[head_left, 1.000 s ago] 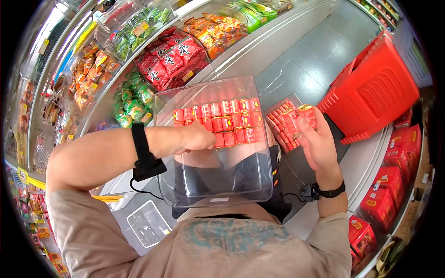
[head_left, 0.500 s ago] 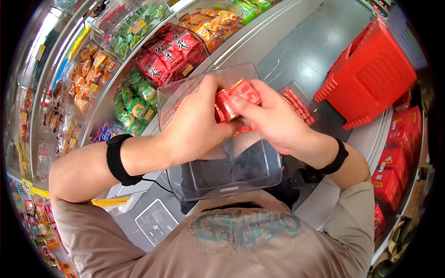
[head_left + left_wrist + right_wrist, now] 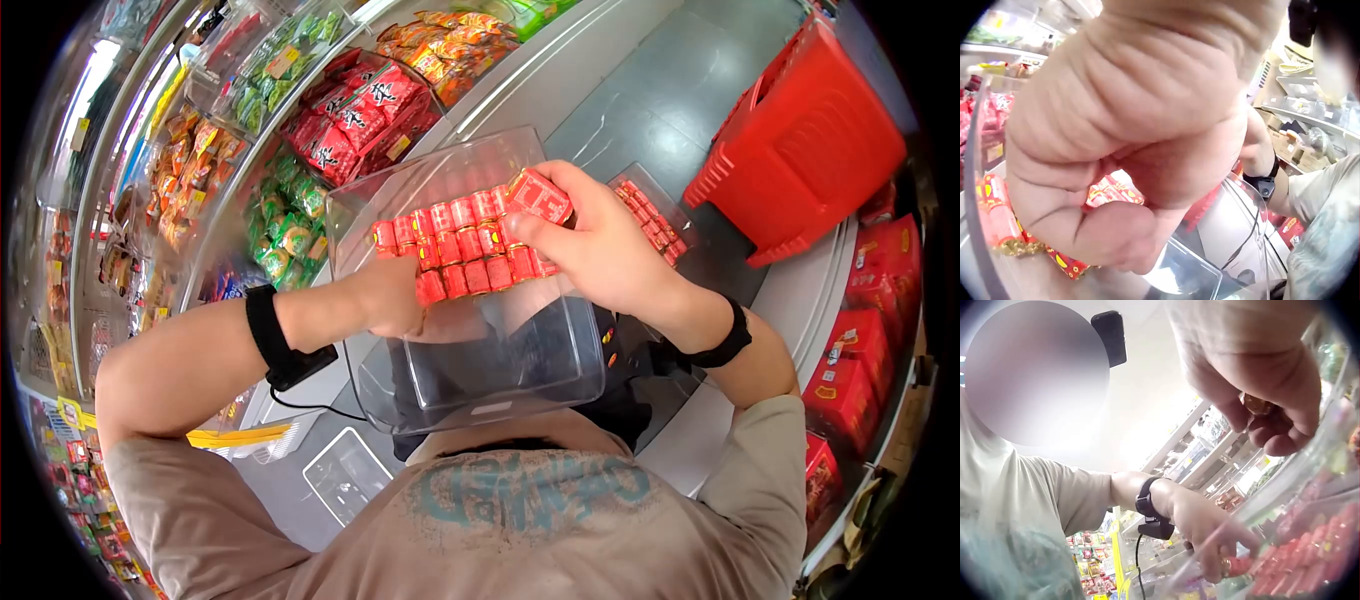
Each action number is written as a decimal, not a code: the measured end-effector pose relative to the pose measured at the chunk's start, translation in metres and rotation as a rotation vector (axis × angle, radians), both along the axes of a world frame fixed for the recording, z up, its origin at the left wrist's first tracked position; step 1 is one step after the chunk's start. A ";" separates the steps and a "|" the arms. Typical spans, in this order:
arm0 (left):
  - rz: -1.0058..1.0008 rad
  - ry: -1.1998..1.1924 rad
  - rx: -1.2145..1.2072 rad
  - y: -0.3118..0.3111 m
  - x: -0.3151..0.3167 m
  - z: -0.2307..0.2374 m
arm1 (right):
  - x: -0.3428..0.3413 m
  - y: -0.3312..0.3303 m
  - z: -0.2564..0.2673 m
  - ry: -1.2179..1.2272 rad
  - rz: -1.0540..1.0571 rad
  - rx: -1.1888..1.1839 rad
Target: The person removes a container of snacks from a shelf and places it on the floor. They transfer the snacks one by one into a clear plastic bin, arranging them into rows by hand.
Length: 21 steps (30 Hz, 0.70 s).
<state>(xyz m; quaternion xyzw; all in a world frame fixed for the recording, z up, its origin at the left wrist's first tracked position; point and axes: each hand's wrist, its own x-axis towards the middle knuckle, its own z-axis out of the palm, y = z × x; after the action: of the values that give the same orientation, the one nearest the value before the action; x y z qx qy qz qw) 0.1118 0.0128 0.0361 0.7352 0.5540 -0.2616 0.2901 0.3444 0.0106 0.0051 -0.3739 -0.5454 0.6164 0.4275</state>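
A clear bin rests on the person's lap with rows of small red cans or rolls inside. At the left end of these rows, the left hand has curled fingers; in the right wrist view the left hand pinches a red piece with a gold end. Above the right end of the rows, the right hand grips a red piece between thumb and fingers. A gold end shows inside the right hand in the right wrist view.
A smaller clear container of red pieces lies right of the bin. A red basket stands on the floor at the upper right. Shelves with bagged snacks curve along the left; red boxes line the right.
The right hand moved from beside the smaller container to over the bin. Both hands met around red pieces above the rows, then the left hand dropped to the rows' left end.
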 end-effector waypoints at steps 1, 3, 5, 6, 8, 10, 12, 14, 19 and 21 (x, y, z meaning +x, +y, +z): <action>0.118 0.076 -0.071 0.001 -0.006 -0.013 | 0.001 -0.002 0.000 0.028 -0.008 -0.001; 0.284 0.168 -0.173 0.004 -0.011 -0.029 | 0.006 -0.005 0.000 0.025 0.002 -0.008; 0.392 0.192 -0.228 0.008 -0.012 -0.035 | 0.009 -0.002 -0.002 0.025 0.014 0.005; 0.421 0.185 -0.221 0.008 -0.014 -0.039 | 0.010 -0.002 -0.004 0.028 0.016 0.011; 0.475 0.169 -0.202 0.011 -0.017 -0.044 | 0.011 0.000 -0.006 0.060 0.018 0.017; 0.361 0.204 -0.193 0.010 -0.013 -0.046 | 0.011 0.000 -0.007 0.121 0.010 0.004; 0.325 0.217 -0.188 0.007 -0.007 -0.048 | 0.013 0.000 -0.008 0.144 0.002 0.010; 0.381 0.196 -0.178 0.005 -0.002 -0.051 | 0.013 0.000 -0.009 0.134 -0.020 0.050; 0.398 0.195 -0.207 0.014 -0.020 -0.083 | 0.019 -0.003 -0.005 0.027 -0.062 0.117; 0.415 0.174 -0.169 0.011 -0.023 -0.087 | 0.018 -0.003 -0.011 0.037 -0.075 0.150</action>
<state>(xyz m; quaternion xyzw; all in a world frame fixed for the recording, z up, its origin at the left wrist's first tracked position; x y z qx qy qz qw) 0.0883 0.0237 -0.0505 0.5534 0.6924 -0.3041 0.3491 0.3626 0.0074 -0.0058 -0.3496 -0.5677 0.5641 0.4871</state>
